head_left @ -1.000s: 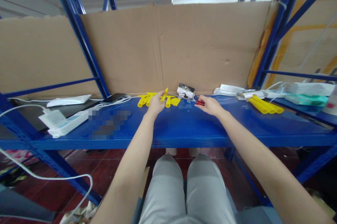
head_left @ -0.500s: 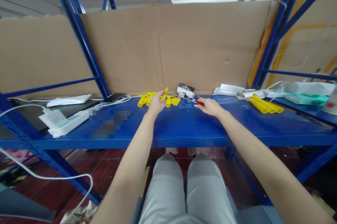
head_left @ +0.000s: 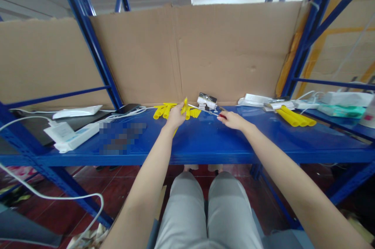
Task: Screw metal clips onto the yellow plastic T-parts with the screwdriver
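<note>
Tubing [head_left: 185, 105], yellow, was pinched by the fingers of the left hand [head_left: 176, 116] above the blue shelf [head_left: 211, 136]. What seemed its lower end now jutted below the hand, unlike a second ago. The right hand [head_left: 233, 119] grasped a red-handled screwdriver-like tool [head_left: 222, 116], shaft aimed tubing-ward, contact unclear, suggesting both hands worked together.

Behind the surface [head_left: 211, 139], a cardboard panel [head_left: 222, 50] is being supported. On it, a power strip [head_left: 83, 136] is being carried at the left, a tube cluster [head_left: 159, 113] near the middle, a box [head_left: 207, 101] to its right, and further tubes [head_left: 293, 117] at the right. Before the box, a tool [head_left: 222, 116] is being held by the right hand [head_left: 233, 119].
</note>
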`<action>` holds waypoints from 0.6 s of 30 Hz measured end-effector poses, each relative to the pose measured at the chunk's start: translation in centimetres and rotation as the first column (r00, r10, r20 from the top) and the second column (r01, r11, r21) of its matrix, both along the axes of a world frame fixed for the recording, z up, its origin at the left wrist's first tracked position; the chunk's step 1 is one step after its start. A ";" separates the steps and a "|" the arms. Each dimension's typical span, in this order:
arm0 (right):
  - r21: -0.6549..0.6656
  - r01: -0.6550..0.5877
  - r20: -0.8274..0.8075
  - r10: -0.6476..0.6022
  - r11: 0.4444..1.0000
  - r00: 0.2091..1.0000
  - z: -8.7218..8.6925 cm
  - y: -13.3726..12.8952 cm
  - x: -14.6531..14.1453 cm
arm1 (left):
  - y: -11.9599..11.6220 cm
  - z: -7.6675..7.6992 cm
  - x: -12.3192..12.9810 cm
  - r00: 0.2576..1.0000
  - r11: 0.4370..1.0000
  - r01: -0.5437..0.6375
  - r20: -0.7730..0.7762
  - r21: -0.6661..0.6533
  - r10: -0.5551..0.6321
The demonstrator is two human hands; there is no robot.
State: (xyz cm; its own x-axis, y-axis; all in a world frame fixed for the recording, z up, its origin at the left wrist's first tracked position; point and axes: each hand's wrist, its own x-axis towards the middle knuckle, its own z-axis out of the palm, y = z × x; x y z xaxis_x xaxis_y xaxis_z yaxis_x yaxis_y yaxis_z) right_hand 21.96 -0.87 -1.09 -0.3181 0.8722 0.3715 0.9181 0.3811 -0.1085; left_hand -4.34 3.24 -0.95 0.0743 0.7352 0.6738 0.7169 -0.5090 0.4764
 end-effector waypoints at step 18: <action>0.165 0.116 0.007 -0.119 0.979 0.993 0.6 -0.5 0.4 | -0.9 0.3 0.4 0.997 0.994 -0.022 -0.077 -0.108 0.014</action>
